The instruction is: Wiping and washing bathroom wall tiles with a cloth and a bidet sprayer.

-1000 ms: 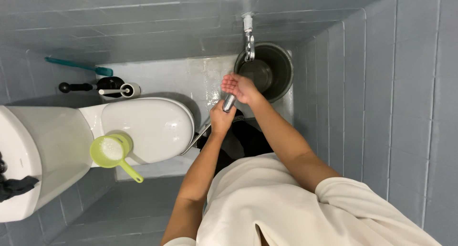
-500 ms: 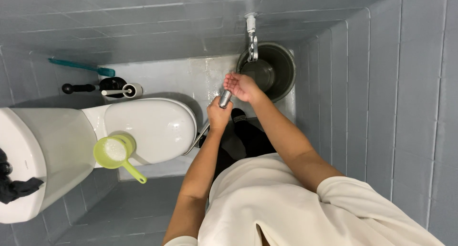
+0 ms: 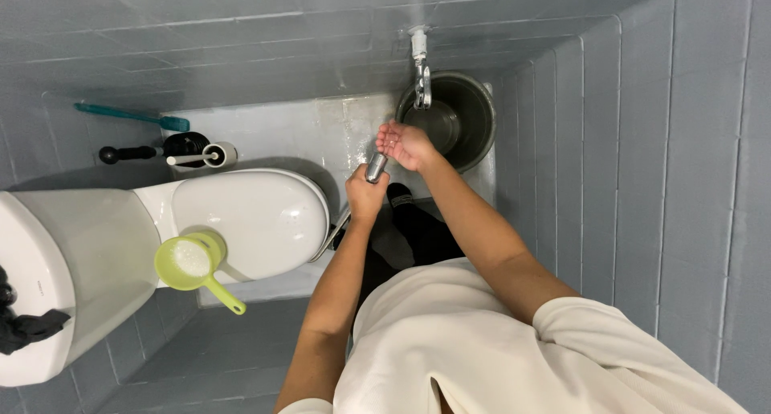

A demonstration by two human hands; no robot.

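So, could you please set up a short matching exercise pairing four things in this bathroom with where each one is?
Things:
1. green scoop
2. metal bucket
3. sprayer
4. teal brush

Places:
A. in the left hand, pointed at the right hand
B. on the closed toilet lid
C. on the floor along the far wall
D. under the wall tap

Pairs: 1-B, 2-D, 3-A, 4-C
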